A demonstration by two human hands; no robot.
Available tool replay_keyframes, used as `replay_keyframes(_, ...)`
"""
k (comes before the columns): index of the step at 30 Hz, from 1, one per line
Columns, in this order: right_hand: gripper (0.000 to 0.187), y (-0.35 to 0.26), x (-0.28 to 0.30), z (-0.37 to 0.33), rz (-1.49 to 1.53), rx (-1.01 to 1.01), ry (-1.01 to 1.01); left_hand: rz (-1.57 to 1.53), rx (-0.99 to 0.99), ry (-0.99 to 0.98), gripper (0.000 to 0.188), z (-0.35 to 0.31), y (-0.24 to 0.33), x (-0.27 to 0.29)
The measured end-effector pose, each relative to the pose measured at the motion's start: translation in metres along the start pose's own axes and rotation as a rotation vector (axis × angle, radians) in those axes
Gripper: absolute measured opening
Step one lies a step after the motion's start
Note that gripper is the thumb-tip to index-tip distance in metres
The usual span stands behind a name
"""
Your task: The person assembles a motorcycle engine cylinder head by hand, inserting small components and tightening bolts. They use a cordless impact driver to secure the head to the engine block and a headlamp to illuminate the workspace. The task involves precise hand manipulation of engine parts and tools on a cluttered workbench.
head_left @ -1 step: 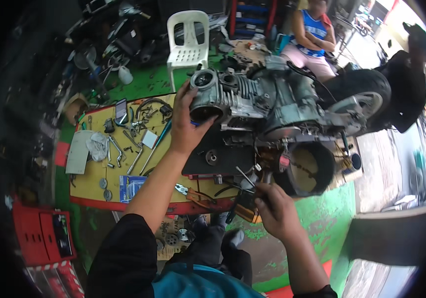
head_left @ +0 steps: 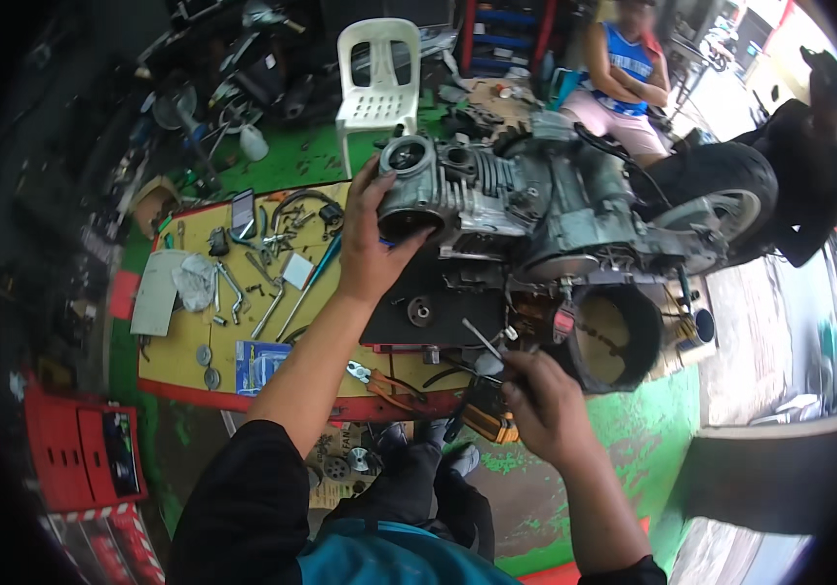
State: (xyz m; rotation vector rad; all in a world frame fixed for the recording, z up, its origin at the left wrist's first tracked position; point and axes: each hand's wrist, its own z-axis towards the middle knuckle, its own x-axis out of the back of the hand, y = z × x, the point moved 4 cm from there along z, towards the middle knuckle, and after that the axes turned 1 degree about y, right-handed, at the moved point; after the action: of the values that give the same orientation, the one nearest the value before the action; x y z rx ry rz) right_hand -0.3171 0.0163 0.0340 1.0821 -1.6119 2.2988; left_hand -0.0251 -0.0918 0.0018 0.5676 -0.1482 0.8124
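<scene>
My left hand point(head_left: 368, 249) grips the left end of a grey metal engine point(head_left: 525, 200), its fingers along the outer side and its thumb at a dark round opening. Lower right, my right hand point(head_left: 550, 405) is closed around a thin metal rod point(head_left: 482, 338), whose pale tip points up and left below the engine. Whatever handle it has is hidden in the fist. Beneath the engine lies a black mat point(head_left: 394, 317) with a round metal part point(head_left: 420, 312) on it. Orange-handled pliers point(head_left: 379, 382) and a yellow-and-black power tool point(head_left: 491, 419) are near my right hand.
A yellow-topped table point(head_left: 175, 361) carries sockets, wrenches, a phone point(head_left: 243, 214) and a blue package point(head_left: 260, 368). A black tub point(head_left: 642, 341) stands right of my right hand. Beyond are a wheel point(head_left: 720, 200), a white chair point(head_left: 379, 83) and a seated person point(head_left: 623, 78). A red cabinet point(head_left: 82, 444) stands left.
The view has shifted slightly, so the engine and table appear a little further right. Both hands keep their holds; the rod's tip sits marginally higher.
</scene>
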Motion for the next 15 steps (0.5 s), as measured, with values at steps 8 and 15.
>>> replay_keyframes(8, 0.052, 0.026, -0.002, 0.084, -0.227, 0.322, 0.067, 0.034, -0.118, 0.081, 0.092, 0.002, -0.008, -0.006)
replay_keyframes(15, 0.05, 0.041, -0.032, 0.105, -0.556, 0.558, 0.26, 0.17, -0.52, 0.229, 0.079, 0.0, -0.01, -0.003)
